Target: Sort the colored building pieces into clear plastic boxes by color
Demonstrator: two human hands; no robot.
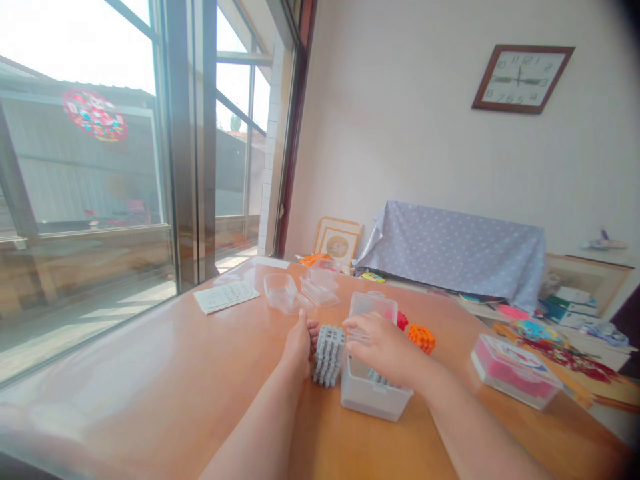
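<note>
My left hand [300, 343] rests on the wooden table [165, 380], its fingers curled against the left side of a grey stack of toothed plastic pieces [329, 355]. My right hand [383, 347] lies over the open top of a clear plastic box [367, 393], fingers bent down into it; whether they hold anything is hidden. A few grey pieces show inside the box under the hand. Red [402, 321] and orange [421, 337] gear-like pieces lie just beyond the box.
Empty clear containers and lids [300, 290] and a printed paper sheet [226, 295] lie farther back. A box with pink contents [515, 370] stands at the right. A cloth-covered object [455, 250], picture frames and clutter line the back. Large windows run along the left.
</note>
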